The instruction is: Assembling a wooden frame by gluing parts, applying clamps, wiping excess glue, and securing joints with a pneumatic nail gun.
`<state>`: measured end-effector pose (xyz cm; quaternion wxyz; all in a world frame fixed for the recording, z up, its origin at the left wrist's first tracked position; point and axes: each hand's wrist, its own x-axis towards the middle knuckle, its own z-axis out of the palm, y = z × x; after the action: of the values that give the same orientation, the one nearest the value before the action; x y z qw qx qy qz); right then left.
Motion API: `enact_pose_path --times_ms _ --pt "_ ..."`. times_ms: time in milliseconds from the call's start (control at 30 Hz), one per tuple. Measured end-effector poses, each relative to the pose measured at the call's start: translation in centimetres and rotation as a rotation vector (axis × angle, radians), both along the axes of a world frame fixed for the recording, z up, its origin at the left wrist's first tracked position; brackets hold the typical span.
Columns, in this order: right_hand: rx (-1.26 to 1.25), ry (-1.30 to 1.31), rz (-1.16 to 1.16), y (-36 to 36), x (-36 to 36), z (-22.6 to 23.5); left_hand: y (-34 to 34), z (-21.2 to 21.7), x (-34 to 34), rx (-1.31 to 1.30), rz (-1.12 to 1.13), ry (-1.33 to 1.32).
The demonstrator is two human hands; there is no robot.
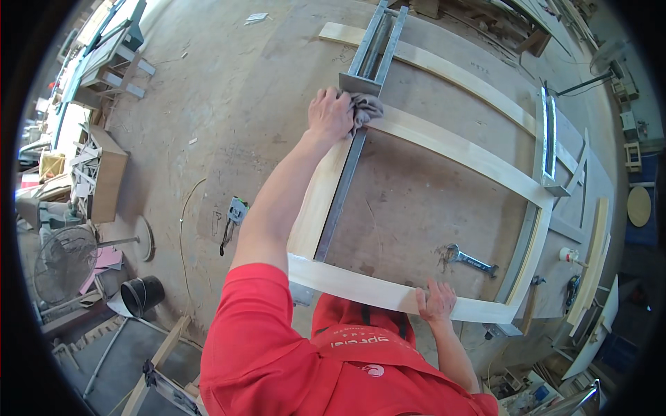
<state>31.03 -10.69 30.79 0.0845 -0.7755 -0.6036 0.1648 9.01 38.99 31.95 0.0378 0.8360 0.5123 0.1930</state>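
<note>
My left hand [329, 116] is closed on a crumpled grey cloth [365, 109], pressed to the far left corner of a pale wooden frame [454, 147]. Just beyond that corner is the end plate of a long metal clamp [359, 84]. My right hand [437, 301] lies on the near rail [368, 289] with its fingers stretched out, holding nothing. Inside the frame, on the brown board, rests an adjustable wrench [473, 261]. Along the left wooden side runs a dark metal strip [340, 197].
A second metal clamp [549, 139] stands at the frame's far right corner. Behind lies another long wooden strip [479, 87]. Left of the frame is a small boxy tool with a strap [237, 210]. A fan [66, 260] and black bucket [142, 295] stand farther left; a hammer [533, 298] lies right.
</note>
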Motion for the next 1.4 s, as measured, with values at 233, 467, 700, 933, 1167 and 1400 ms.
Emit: enact_pose_path --times_ms 233,467,700,933,1167,1400 --pt "-0.016 -0.031 -0.016 -1.5 -0.6 0.2 -4.1 -0.3 -1.8 -0.023 -0.056 0.029" --pt "-0.046 0.03 -0.008 -4.1 -0.2 1.2 -8.9 0.0 -4.2 -0.122 -0.007 -0.009" --pt "-0.081 -0.107 -0.017 -5.0 -1.5 -0.9 -25.1 2.8 -17.0 -0.316 -0.246 0.222" --pt "-0.042 -0.027 -0.009 -4.4 -2.0 -1.5 -30.0 4.1 -19.2 -0.5 -0.228 0.167" --pt "0.014 -0.017 -0.014 -5.3 -2.7 -2.3 -30.3 2.5 -20.7 -0.4 -0.221 0.154" --pt "-0.022 -0.008 -0.021 -4.5 -2.1 -1.7 -30.1 2.8 -20.5 -0.345 -0.097 0.157"
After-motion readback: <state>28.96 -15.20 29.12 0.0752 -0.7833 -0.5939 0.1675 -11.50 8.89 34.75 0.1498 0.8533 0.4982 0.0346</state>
